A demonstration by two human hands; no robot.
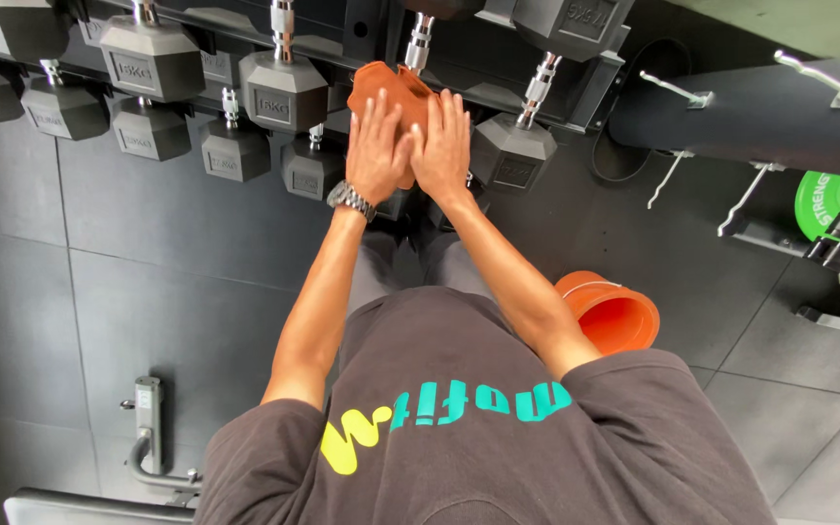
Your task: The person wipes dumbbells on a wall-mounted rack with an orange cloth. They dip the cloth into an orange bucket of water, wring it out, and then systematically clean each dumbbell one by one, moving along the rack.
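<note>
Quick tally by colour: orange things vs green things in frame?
Orange: 2 – cloth under the left hand and right hand; bucket on the floor.
Green: 1 – weight plate at the right edge.
Total: 3

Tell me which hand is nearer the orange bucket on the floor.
Right. The right hand presses the orange cloth on the bucket's side, its forearm passing just above the orange bucket; the left hand lies farther away.
</note>
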